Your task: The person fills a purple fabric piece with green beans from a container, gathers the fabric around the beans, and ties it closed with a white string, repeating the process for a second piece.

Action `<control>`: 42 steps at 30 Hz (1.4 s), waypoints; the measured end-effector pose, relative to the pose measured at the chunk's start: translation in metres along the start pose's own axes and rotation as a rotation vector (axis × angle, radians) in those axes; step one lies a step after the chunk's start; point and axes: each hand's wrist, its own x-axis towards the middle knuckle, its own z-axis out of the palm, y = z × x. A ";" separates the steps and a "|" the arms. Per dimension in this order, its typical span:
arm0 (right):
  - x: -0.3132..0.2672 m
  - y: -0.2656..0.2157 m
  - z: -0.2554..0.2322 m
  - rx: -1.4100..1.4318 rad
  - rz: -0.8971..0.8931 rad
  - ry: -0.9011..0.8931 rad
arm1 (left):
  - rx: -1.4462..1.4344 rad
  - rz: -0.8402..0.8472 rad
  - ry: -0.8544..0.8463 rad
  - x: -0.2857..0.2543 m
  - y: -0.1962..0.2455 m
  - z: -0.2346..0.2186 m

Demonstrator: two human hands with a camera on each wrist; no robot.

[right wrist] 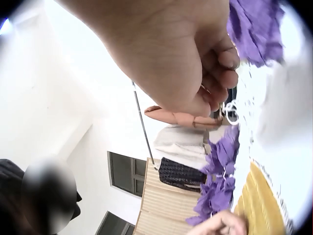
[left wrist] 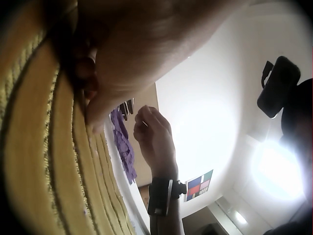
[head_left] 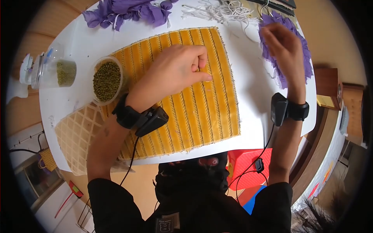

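Observation:
Low over a yellow striped cloth (head_left: 186, 116) with twisted cord between its bands is my left hand (head_left: 173, 68). Its fingers curl in and the thumb lies straighter below them, near the cloth; nothing shows between them. To the right, my right hand (head_left: 285, 48) is raised, overlapping purple crumpled fabric (head_left: 307, 50) in the head view. Thumb and fingertips of that hand come together. In the left wrist view a thin pale sliver shows at the right hand's (left wrist: 155, 139) fingertips; I cannot tell whether it is something held.
A tub of green beans (head_left: 107, 81) stands at the cloth's left edge, beside a clear jar (head_left: 64, 73) lying sideways. Across the back are more purple fabric (head_left: 128, 13) and loose white strings (head_left: 217, 11). Pale netting (head_left: 79, 136) hangs over the white table's (head_left: 256, 128) front left.

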 end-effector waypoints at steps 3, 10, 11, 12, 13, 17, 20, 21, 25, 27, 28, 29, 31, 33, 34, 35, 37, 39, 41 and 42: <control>0.009 0.019 -0.025 -0.125 -0.115 0.139 | 0.002 -0.004 0.005 0.001 0.001 -0.001; 0.010 0.033 -0.057 -0.447 -0.109 0.335 | -0.065 -0.046 0.005 0.002 0.005 -0.001; 0.010 0.033 -0.057 -0.470 -0.075 0.322 | -0.094 -0.063 -0.004 0.002 0.005 -0.001; 0.009 0.034 -0.058 -0.476 -0.078 0.324 | -0.119 -0.081 -0.015 0.002 0.005 -0.001; 0.008 0.035 -0.057 -0.508 -0.077 0.283 | -0.121 -0.077 -0.013 0.002 0.005 -0.001; 0.005 0.035 -0.049 -0.572 -0.068 0.136 | -0.128 -0.074 -0.019 0.001 0.005 -0.001; 0.005 0.038 -0.046 -0.599 -0.095 0.036 | -0.125 -0.078 -0.024 0.002 0.006 -0.001; 0.005 0.038 -0.046 -0.619 -0.112 0.034 | -0.131 -0.078 -0.022 0.001 0.006 -0.001; 0.010 0.049 -0.043 -0.614 -0.252 0.100 | -0.096 -0.062 0.003 -0.001 0.007 -0.002; 0.010 0.043 -0.042 -0.599 -0.248 0.126 | -0.063 -0.084 -0.023 -0.002 0.007 -0.003; 0.009 0.039 -0.040 -0.583 -0.238 0.154 | -0.063 -0.106 -0.018 -0.003 0.006 -0.003; 0.009 0.038 -0.038 -0.586 -0.229 0.146 | -0.086 -0.089 -0.013 -0.003 0.004 -0.002; 0.008 0.035 -0.035 -0.637 -0.198 0.112 | -0.104 -0.092 -0.010 -0.003 -0.001 0.001; 0.008 0.036 -0.032 -0.666 -0.176 0.087 | -0.136 -0.040 0.003 -0.002 -0.004 0.002; 0.009 0.039 -0.031 -0.658 -0.190 0.080 | -0.134 -0.053 -0.002 -0.002 -0.004 0.003; 0.009 0.040 -0.031 -0.651 -0.203 0.075 | -0.119 -0.049 0.001 -0.002 -0.004 0.003; 0.009 0.041 -0.030 -0.659 -0.194 0.070 | -0.104 -0.050 0.000 -0.002 -0.004 0.003; 0.009 0.041 -0.031 -0.675 -0.183 0.066 | -0.089 -0.042 0.006 -0.001 -0.005 0.004; 0.010 0.043 -0.031 -0.675 -0.177 0.069 | -0.091 -0.037 0.005 -0.002 -0.005 0.004; 0.011 0.044 -0.031 -0.677 -0.175 0.074 | -0.092 -0.030 0.008 -0.002 -0.005 0.004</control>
